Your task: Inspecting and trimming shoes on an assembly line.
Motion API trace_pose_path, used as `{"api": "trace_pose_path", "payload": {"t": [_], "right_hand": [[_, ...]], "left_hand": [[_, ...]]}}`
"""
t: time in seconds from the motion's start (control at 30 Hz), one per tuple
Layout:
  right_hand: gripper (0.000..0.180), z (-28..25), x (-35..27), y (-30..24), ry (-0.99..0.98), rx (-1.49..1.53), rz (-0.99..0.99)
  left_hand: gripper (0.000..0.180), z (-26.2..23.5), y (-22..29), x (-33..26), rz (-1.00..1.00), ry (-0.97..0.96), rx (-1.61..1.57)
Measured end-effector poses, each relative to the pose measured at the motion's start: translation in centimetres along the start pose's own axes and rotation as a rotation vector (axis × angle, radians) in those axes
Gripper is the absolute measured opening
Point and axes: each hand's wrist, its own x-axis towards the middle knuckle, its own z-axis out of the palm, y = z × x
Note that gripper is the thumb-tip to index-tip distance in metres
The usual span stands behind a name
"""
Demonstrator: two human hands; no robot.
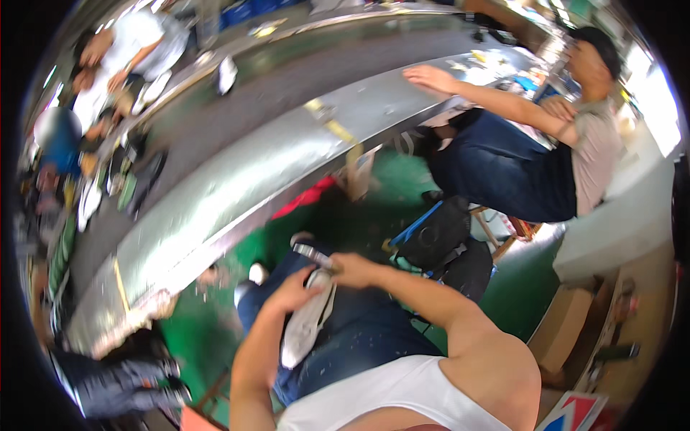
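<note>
A white panel (575, 411) at the near right carries a bold red and blue print, bent by the lens.

One white shoe (302, 334) lies lengthwise over the seated person's dark blue trousers (374, 320), its far end between the two hands. The left hand (296, 289) is curled, fingers bent over the left side of that far end. The right hand (348, 271) reaches in from the right, its fingers drawn together and seemingly pinching one pale, dark-edged piece (311, 253) just beyond the shoe; blur hides the exact contact. Both elbows are bent, the right one swung wide, and the forearms meet over the lap.

Beyond the knees runs a long silvery surface (223, 187), with one yellow strip (338, 131) about midway and another at the near left. Past it, one more white shoe (226, 75) sits on a dark belt (277, 68). One co-worker (593, 136) sits at the right, an arm stretched over the surface. One dark backpack (438, 237) with blue trim and one open cardboard box (568, 327) are at the right.
</note>
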Motion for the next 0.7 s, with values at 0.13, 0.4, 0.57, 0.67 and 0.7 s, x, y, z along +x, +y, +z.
{"api": "trace_pose_path", "payload": {"t": [0.13,0.4,0.57,0.67,0.7], "right_hand": [[0.023,-1.5,0.8,-4.2,0.088,0.424,0.131],[0.032,-1.3,-5.5,-12.7,-0.211,0.327,0.083],[0.034,2.3,-5.8,-14.4,-0.441,0.366,-0.015],[0.034,3.4,-4.4,-15.4,-0.542,0.477,0.069],[0.034,3.7,-3.8,-15.6,-0.576,0.557,0.096]], "left_hand": [[0.075,-1.3,1.6,-2.8,0.092,0.218,-0.318],[0.085,-1.1,4.0,-12.9,0.314,0.633,-0.833],[0.072,-0.9,1.6,-16.0,0.281,0.657,-0.732],[0.059,-0.3,1.0,-17.1,0.314,0.689,-0.731],[0.056,-0.2,0.7,-17.3,0.331,0.686,-0.764]]}}
